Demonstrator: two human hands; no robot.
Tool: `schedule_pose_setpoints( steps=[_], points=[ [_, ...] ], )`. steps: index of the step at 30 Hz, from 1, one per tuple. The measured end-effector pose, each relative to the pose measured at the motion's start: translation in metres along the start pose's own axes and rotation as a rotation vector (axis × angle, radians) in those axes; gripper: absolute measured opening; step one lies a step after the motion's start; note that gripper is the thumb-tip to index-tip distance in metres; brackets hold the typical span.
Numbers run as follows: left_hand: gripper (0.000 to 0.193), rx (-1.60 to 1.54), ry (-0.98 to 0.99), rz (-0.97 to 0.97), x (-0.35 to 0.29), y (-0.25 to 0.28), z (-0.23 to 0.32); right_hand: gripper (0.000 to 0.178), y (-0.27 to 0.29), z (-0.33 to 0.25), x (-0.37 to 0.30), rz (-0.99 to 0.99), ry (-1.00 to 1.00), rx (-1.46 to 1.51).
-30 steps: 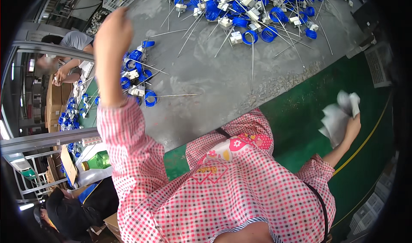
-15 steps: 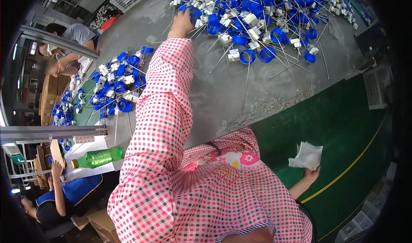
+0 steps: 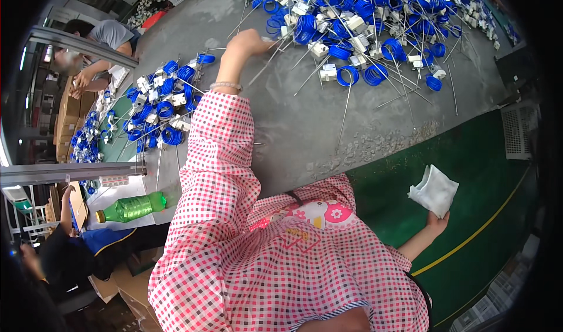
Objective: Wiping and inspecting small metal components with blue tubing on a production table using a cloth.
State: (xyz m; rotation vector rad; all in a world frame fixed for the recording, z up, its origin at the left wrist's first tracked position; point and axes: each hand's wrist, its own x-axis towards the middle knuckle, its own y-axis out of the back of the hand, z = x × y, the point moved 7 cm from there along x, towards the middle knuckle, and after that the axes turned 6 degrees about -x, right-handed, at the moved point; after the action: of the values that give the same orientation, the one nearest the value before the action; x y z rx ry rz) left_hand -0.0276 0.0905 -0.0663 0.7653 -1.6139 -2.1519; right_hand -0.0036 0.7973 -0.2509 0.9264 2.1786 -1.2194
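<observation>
My left hand point(image 3: 245, 43), in a checked sleeve, reaches over the grey table to the left edge of a big pile of blue coiled tubes with white blocks and thin metal rods point(image 3: 340, 51). Its fingers are bent together beside the rods of the pile; what they hold, if anything, is hidden. Out to the right, over the green floor, my right hand point(image 3: 437, 222) grips a folded white cloth point(image 3: 435, 192) by its lower edge. A smaller heap of the same coiled parts point(image 3: 164, 106) lies to the left of my left forearm.
A green bottle point(image 3: 132, 207) lies on its side at the left. Metal frame bars point(image 3: 76, 172) cross there. Two other people work on the left, one in a grey shirt point(image 3: 108, 39). White crumbs point(image 3: 375, 156) lie along the table's near edge. A white crate point(image 3: 519, 129) stands at right.
My left hand has drawn back slightly from the pile, its wrist now bent rightward. My right hand has moved right and a little up with the cloth. The lower-left person's arm has shifted.
</observation>
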Motion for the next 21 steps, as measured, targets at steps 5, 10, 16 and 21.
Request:
schedule_pose_setpoints(
  steps=[5, 10, 16, 21],
  points=[
    [0.070, -0.072, -0.300, 0.375, 0.017, 0.021, 0.024, 0.040, 0.003, -0.001, -0.009, 0.007, 0.018, -0.004],
    [0.056, -0.356, -0.413, 0.331, 0.043, -0.005, 0.029, 0.040, 0.009, 0.000, 0.000, -0.007, -0.004, -0.001],
    [0.039, -0.258, -0.334, 0.155, -0.061, -0.015, 0.064, 0.042, 0.010, 0.005, -0.008, -0.003, 0.021, 0.027],
    [0.040, -0.490, -0.126, 0.142, -0.097, -0.036, 0.051, 0.042, -0.022, 0.017, 0.001, -0.068, -0.014, 0.006]
  ],
)
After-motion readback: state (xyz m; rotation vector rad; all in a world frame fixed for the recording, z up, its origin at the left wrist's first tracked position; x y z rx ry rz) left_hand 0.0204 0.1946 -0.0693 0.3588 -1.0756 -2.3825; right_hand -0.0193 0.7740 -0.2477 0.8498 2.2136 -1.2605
